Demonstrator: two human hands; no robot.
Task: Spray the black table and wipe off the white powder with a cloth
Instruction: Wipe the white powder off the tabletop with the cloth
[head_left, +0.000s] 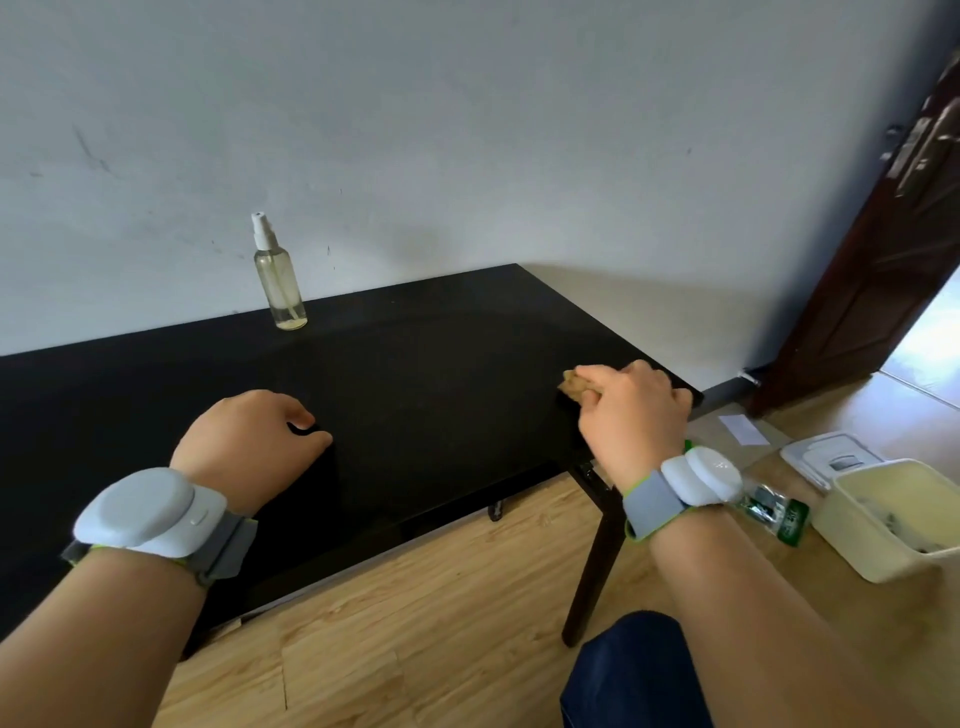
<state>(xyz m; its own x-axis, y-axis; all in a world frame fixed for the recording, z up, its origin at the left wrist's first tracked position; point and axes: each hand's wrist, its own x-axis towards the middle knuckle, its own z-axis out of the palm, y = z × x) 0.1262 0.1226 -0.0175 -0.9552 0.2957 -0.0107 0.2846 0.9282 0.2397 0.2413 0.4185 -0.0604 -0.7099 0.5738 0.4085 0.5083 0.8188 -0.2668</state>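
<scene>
Right hand (631, 410): curling its fingers round a tan cloth (574, 384) and holding it down on the tabletop.
Cloth: lying bunched under that hand, near the right end of the black table (441, 364), close to its edge.
Left hand (249, 441): resting on the tabletop toward the near edge, fingers loosely curled, holding nothing.
Spray bottle (280, 280): standing upright at the table's far edge, just beside the wall, well apart from both hands.
Tabletop: showing dark and matt across its width.
Wall (467, 130): running behind the table, pale grey, carrying scuffs.
Floor (415, 597): showing light wood planks.
Door (883, 260): standing ajar at far right, dark brown.
Floor at right: bearing a cream tub (893, 519), a white lid (831, 457), a green-labelled bottle (774, 512) and a white paper (745, 428).
</scene>
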